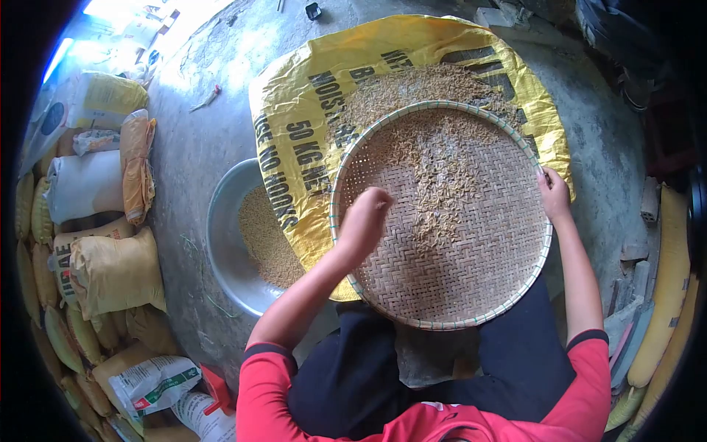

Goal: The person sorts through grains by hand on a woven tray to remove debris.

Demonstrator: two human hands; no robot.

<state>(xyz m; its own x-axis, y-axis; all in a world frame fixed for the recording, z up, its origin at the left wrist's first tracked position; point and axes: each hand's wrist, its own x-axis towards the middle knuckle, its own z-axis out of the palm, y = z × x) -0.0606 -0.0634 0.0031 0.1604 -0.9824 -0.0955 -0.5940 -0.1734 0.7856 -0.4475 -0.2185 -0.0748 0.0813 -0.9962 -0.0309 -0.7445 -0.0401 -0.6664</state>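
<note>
A round woven tray point(479, 272) with a green-stitched rim lies tilted over my lap and a yellow sack. Grain husks point(442, 184) are scattered down its middle. My right hand point(554, 193) grips the tray's right rim. Above the tray's left side is my left hand point(366, 221), its fingers curled in; whatever they hold, if anything, is hidden. Beyond the tray, a heap of husks point(442, 82) rests on the flattened yellow sack point(294, 96), which has black lettering. To the left, a metal basin point(224, 243) holds pale grain point(269, 236), partly under the sack's edge.
Stacked filled sacks point(118, 272) line the left side, with a red object point(216, 389) near the bottom left. Long yellow sacks point(659, 295) and blocks point(650, 199) lie at the right. A small black container point(314, 11) stands on the concrete floor point(184, 140) at the top.
</note>
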